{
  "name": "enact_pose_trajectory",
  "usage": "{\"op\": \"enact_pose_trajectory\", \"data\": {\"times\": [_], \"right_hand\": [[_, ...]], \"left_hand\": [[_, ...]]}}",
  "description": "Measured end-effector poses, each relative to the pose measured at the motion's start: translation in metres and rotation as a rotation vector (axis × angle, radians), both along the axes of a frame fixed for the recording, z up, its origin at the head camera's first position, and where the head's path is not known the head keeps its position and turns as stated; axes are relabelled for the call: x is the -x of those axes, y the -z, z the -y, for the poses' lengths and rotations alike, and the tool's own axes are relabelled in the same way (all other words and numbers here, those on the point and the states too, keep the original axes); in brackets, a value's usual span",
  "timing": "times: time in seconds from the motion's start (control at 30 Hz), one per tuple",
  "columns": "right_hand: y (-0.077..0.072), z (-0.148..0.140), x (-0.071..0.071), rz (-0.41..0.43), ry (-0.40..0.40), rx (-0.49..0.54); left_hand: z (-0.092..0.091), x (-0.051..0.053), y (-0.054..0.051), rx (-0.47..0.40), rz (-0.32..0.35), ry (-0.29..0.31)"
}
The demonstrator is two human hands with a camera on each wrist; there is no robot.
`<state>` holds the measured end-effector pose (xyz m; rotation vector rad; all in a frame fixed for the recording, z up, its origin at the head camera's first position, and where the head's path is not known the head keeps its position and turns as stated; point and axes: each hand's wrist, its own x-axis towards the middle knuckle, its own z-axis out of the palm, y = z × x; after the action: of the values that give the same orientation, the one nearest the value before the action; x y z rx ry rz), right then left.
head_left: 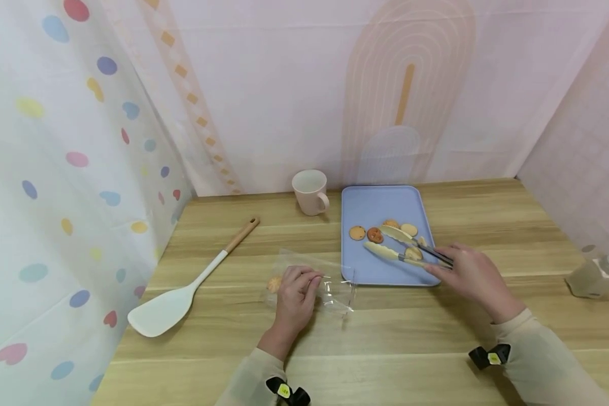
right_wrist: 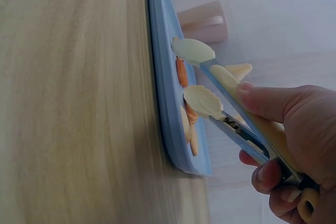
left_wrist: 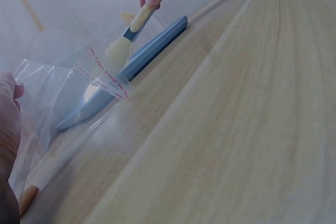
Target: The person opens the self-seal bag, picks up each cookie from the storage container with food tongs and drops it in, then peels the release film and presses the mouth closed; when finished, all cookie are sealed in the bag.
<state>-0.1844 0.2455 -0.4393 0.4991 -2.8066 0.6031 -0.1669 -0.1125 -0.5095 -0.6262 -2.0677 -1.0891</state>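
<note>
My left hand (head_left: pixel 296 299) pinches a clear plastic bag (head_left: pixel 335 290), whose open-looking end with red print points toward the tray in the left wrist view. One round cookie (head_left: pixel 274 283) shows at the bag's left end, apparently inside it. With its thumb on one arm and fingers round the other, my right hand (head_left: pixel 469 276) grips tongs (right_wrist: pixel 231 85) with cream tips. Those tips are spread apart over the blue tray (head_left: pixel 380 203). On the tray lie several cookies, among them a reddish-brown one (head_left: pixel 375 235) and a speckled one (head_left: pixel 357 233) near the tips.
Behind the bag stands a pink mug (head_left: pixel 309 194), handle toward the tray. A white spatula (head_left: pixel 164 310) with a wooden handle lies at the left. Far right, a clear jar (head_left: pixel 596 277) sits near the table's edge. Curtain-like cloths (head_left: pixel 264 101) border the wooden table.
</note>
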Motion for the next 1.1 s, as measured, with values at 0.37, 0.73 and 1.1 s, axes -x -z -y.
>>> {"op": "enact_pose_trajectory", "data": {"times": [0.37, 0.73, 1.1], "right_hand": [[-0.001, 0.0, -0.004, -0.031, 0.015, -0.043], [-0.005, -0.012, -0.026, -0.021, -0.047, -0.046], [-0.008, -0.021, -0.024, -0.024, -0.018, -0.053]], "left_hand": [[-0.001, -0.001, 0.0, 0.006, 0.008, -0.002], [0.0, -0.001, -0.003, 0.003, 0.001, -0.01], [0.0, -0.002, -0.002, 0.013, 0.023, -0.022]]}}
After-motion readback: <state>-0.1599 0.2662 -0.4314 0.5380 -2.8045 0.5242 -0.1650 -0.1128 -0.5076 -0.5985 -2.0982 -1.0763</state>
